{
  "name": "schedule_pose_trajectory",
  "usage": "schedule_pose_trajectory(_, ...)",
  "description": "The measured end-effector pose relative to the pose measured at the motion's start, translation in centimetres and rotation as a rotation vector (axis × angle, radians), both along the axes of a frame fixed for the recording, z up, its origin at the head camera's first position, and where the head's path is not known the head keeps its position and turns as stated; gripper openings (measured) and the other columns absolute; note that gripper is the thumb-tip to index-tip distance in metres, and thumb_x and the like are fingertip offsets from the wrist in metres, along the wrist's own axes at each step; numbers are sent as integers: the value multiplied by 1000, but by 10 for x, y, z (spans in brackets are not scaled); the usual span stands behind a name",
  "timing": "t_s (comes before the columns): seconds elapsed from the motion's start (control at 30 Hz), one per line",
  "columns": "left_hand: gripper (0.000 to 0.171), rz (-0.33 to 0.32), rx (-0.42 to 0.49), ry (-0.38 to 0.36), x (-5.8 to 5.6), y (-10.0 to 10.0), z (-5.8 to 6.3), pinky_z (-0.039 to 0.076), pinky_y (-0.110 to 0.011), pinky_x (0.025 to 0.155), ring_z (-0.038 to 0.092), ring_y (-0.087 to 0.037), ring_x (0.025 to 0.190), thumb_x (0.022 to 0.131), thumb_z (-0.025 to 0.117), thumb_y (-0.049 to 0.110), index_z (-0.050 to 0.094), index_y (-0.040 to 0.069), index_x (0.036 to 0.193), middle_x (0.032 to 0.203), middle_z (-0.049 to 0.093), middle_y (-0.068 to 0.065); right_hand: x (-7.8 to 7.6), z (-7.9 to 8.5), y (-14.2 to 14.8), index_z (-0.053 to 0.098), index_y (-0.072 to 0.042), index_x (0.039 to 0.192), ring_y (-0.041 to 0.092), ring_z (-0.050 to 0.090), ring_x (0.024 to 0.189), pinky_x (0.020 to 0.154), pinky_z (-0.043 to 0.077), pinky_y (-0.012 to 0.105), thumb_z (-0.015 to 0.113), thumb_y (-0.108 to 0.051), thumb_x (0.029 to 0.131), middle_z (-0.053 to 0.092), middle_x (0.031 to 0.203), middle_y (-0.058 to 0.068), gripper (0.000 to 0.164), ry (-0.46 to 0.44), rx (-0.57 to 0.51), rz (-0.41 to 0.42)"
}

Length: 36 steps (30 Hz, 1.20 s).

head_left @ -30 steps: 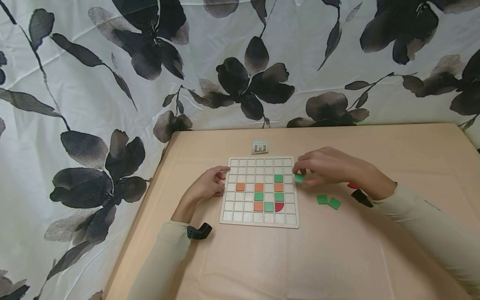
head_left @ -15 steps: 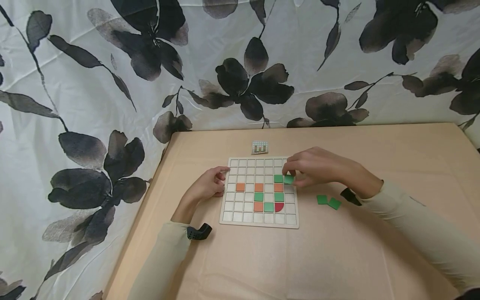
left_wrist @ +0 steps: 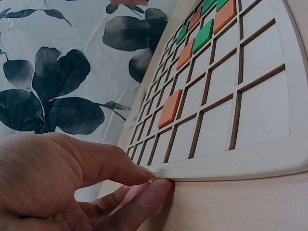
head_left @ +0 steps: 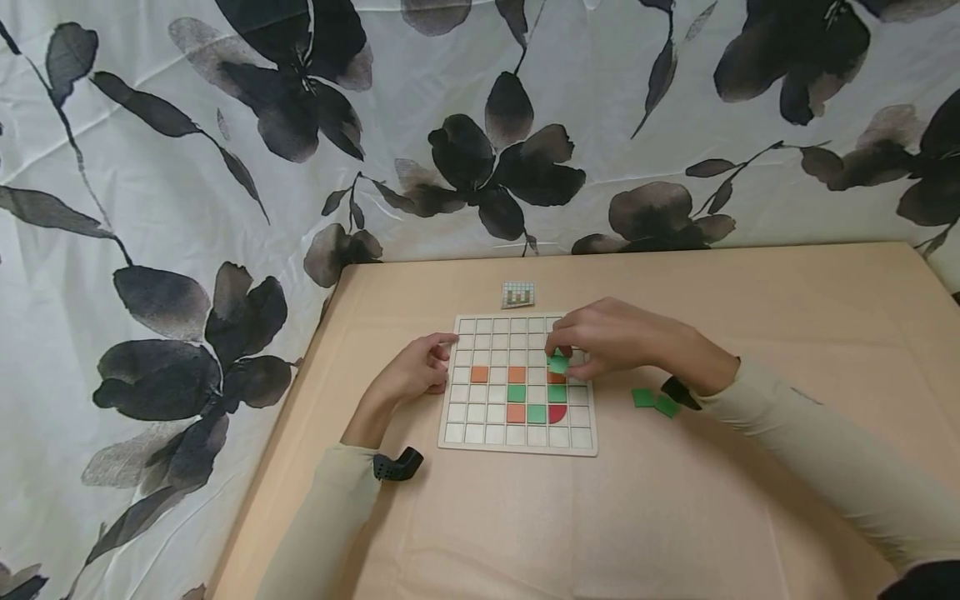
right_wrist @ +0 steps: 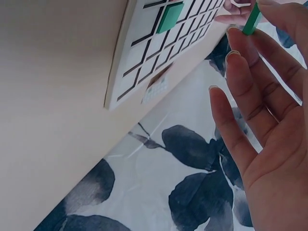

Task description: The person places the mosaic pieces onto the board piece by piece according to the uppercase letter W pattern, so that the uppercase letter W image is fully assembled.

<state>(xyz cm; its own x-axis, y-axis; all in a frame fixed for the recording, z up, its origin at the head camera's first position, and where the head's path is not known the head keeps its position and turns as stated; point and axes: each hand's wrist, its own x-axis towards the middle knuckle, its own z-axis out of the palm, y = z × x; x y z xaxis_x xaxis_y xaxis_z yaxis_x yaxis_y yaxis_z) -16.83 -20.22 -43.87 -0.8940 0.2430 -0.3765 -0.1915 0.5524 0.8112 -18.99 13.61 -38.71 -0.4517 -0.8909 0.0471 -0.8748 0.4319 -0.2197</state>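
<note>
A white grid board [head_left: 493,433] lies on the table with several orange and green square tiles and one red quarter-circle tile [head_left: 557,413] in its cells. My left hand [head_left: 417,367] pinches the board's left edge between thumb and fingers, seen close in the left wrist view. Over the board's right part, my right hand [head_left: 611,333] holds a green square tile [head_left: 558,363] between thumb and fingertips; the right wrist view shows that green tile [right_wrist: 252,20] edge-on. The held tile and the fingers hide the cells beneath, and an orange tile [head_left: 556,378] shows just below.
Two loose green tiles [head_left: 642,397] lie right of the board, near my right wrist. A small card with a grid pattern [head_left: 517,293] sits beyond the board's far edge. Behind the wooden-coloured table [head_left: 510,517] hangs a floral cloth [head_left: 420,83].
My right hand has carried the green tile leftward from beside the board to over its right part. A red piece near the right wrist has become hidden. My left hand has stayed put.
</note>
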Motion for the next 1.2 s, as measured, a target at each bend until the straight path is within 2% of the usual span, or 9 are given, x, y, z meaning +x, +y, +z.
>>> schedule_pose_trajectory(0.2, 64, 12, -11, 2, 0, 0, 1, 54, -30, 65, 51, -19, 81, 91, 57, -15, 48, 11, 149, 111, 46, -14, 0, -2, -11, 71, -24, 101, 2, 53, 72, 60, 43, 25, 75, -38, 88, 65, 84, -9, 19, 15, -14, 47)
schedule_pose_trajectory(0.6, 64, 15, -15, 5, 0, 1, 1, 54, -29, 65, 51, -20, 82, 91, 57, -16, 48, 11, 149, 111, 46, -13, 1, -7, -31, 72, -23, 106, 4, 51, 68, 59, 43, 23, 74, -32, 88, 67, 87, -7, 20, 24, 29, 102)
schedule_pose_trajectory(0.77, 64, 16, -11, 4, 1, 1, 1, 54, -29, 65, 51, -19, 82, 91, 57, -16, 48, 11, 149, 110, 46, -13, 1, -9, -39, 72, -22, 107, 4, 53, 70, 59, 44, 24, 73, -32, 89, 66, 88, -8, 20, 3, 17, 123)
schedule_pose_trajectory(1.0, 64, 17, -7, 1, 0, 1, 1, 54, -30, 66, 51, -20, 83, 91, 57, -15, 48, 12, 149, 111, 46, -13, 1, -12, -51, 73, -22, 111, 5, 54, 75, 63, 45, 23, 74, -33, 90, 68, 94, -8, 24, -70, 44, 123)
schedule_pose_trajectory(1.2, 65, 22, -13, -1, 1, 1, 2, 55, -31, 67, 52, -20, 84, 91, 57, -15, 48, 12, 149, 111, 46, -13, 2, -17, -59, 71, -22, 105, 4, 51, 68, 57, 40, 22, 72, -33, 90, 64, 85, -7, 19, -44, 40, 146)
